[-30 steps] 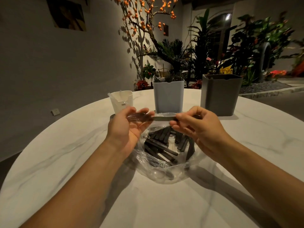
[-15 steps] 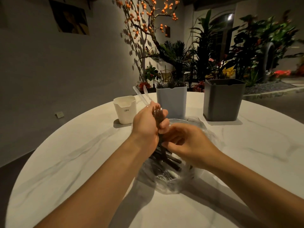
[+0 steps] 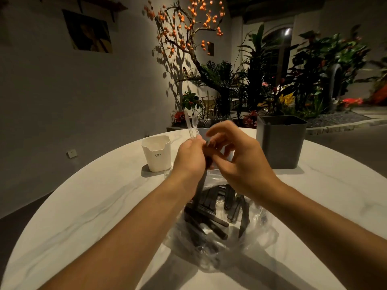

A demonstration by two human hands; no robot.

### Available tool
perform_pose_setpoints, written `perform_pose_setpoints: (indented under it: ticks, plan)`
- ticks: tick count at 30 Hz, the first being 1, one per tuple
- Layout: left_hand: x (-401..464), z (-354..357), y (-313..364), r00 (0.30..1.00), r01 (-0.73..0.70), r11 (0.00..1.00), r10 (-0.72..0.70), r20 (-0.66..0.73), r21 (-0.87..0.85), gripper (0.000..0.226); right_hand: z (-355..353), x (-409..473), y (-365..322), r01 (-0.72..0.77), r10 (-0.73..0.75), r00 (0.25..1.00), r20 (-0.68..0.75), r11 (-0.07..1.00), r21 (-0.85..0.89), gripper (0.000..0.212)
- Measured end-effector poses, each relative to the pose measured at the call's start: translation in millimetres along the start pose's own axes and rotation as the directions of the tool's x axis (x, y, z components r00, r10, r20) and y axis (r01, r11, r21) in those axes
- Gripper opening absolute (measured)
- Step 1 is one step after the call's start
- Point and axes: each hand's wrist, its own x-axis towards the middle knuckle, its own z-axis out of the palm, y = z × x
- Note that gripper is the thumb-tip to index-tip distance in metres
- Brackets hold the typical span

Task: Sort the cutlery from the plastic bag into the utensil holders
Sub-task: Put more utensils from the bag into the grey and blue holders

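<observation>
A clear plastic bag (image 3: 257, 233) lies open on the white marble table (image 3: 88, 210), holding several dark plastic cutlery pieces (image 3: 211, 208). My left hand (image 3: 189, 159) grips clear plastic cutlery (image 3: 191, 124) that sticks up above the fist, and a dark piece hangs down from it toward the bag. My right hand (image 3: 236, 162) is beside it with fingers curled, its fingertips at the items in my left hand. A small white holder (image 3: 157, 153) stands at the left. A pale grey holder (image 3: 204, 130) is mostly hidden behind my hands. A dark grey holder (image 3: 280, 141) stands at the right.
Plants and a tree with orange fruit (image 3: 194, 24) stand beyond the table's far edge. A grey wall with a picture (image 3: 90, 32) is at the left. The table's round edge curves close at the left and right.
The cutlery went from level between both hands to upright in my left hand. Both hands rose above the bag, and my right hand moved up beside the left.
</observation>
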Motion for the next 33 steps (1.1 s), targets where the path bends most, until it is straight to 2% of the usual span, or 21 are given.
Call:
perform_pose_setpoints:
  ticks: [3,6,11,15,20,25,28,30,33]
  plan:
    - [15.0,-6.0,4.7,0.991,-0.105,0.981,0.117,-0.068,0.166,0.037,-9.0,17.6,3.3,0.036,-0.041,0.996,-0.078,0.997,-0.061,0.037]
    - [26.3,-8.5,12.2,0.991,-0.132,0.972,0.134,0.007,0.197,0.037,-19.3,43.9,9.5,0.050,-0.063,0.990,-0.125,0.993,-0.108,0.036]
    - [45.3,3.7,31.1,0.985,-0.002,1.000,0.001,0.171,0.007,0.032,-32.2,88.3,16.0,0.103,-0.131,0.976,-0.176,0.982,-0.161,0.032]
    - [71.9,14.9,50.9,0.981,-0.014,0.997,0.029,0.190,-0.081,0.030,-39.5,118.8,21.6,0.185,-0.230,0.950,-0.211,0.960,-0.211,0.022]
    - [109.4,27.8,64.6,0.978,-0.032,0.988,0.061,0.198,-0.148,0.029,-44.0,149.6,39.9,0.251,-0.330,0.907,-0.261,0.922,-0.293,0.023]
    - [147.1,33.1,59.8,0.978,-0.009,0.985,0.045,0.204,-0.171,0.026,-35.5,168.4,67.3,0.291,-0.398,0.885,-0.240,0.877,-0.381,0.022]
    - [166.5,29.7,45.4,0.993,-0.075,0.997,0.077,0.087,-0.021,0.028,-21.6,172.0,87.6,0.263,-0.363,0.911,-0.197,0.878,-0.401,0.023]
    - [172.3,21.7,32.8,0.996,-0.092,0.995,0.091,0.023,0.037,0.030,-8.5,166.3,105.1,0.189,-0.267,0.952,-0.148,0.895,-0.404,0.023]
    - [172.1,4.9,16.4,0.992,-0.031,0.999,0.035,0.123,-0.029,0.032,9.4,150.7,130.7,0.049,-0.002,0.996,0.089,0.846,-0.531,0.021]
